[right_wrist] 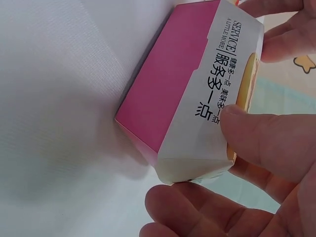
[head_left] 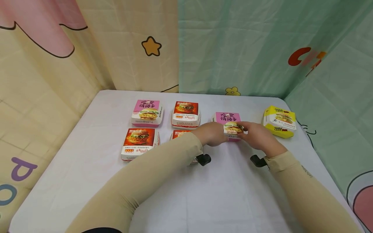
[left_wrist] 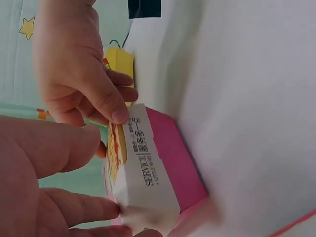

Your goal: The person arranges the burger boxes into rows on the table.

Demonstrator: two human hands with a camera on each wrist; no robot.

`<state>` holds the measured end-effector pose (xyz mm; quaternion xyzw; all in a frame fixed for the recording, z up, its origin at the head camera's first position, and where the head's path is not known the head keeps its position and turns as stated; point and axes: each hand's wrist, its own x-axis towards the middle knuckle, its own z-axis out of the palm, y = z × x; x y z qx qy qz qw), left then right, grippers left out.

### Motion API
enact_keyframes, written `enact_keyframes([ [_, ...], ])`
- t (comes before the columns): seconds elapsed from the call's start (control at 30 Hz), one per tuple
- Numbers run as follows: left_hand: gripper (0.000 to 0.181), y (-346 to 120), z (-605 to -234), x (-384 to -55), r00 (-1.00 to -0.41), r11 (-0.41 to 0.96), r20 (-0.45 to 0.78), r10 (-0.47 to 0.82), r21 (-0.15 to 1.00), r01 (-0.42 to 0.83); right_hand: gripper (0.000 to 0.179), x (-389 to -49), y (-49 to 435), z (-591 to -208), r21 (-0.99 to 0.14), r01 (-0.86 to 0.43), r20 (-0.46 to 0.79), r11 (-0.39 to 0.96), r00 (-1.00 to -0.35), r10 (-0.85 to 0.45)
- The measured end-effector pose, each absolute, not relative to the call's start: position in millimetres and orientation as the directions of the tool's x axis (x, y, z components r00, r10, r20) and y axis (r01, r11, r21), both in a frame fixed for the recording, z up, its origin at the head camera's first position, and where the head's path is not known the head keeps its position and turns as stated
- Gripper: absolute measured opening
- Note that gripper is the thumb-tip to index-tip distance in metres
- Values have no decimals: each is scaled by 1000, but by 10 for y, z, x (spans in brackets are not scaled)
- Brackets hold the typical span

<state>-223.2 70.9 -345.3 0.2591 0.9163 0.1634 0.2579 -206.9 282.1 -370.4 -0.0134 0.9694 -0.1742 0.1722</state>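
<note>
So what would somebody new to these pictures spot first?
Probably the pink burger box with the left hand and right hand at its sides, in the right half of the white tabletop. The bright yellow box near the tabletop's right edge stands out too, and the orange star on the back curtain.

The held pink box (right_wrist: 197, 84) looks like smooth paper card with a faint sheen; the yellow box (head_left: 279, 121) at 3 o'clock matches. Beneath lies matt, finely woven cloth (head_left: 221, 194); the 12 o'clock curtain (head_left: 204, 48) is thin, creased cloth.
</note>
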Motion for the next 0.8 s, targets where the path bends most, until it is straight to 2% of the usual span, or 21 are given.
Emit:
enact_keyframes([
  [0.37,37,567,-3356,-2430,-700,799,-384,601,288,528,67,-2154,2777,-3696,-320,8,-322,948,-941,-101],
  [0.6,35,472,-3376,-2507,-729,815,-367,578,296,498,68,-2204,2723,-3694,-326,19,-337,945,-937,-97],
  [0.8,46,435,-3402,-2582,-739,827,-375,559,311,468,68,-2258,2687,-3694,-328,32,-343,944,-935,-88],
])
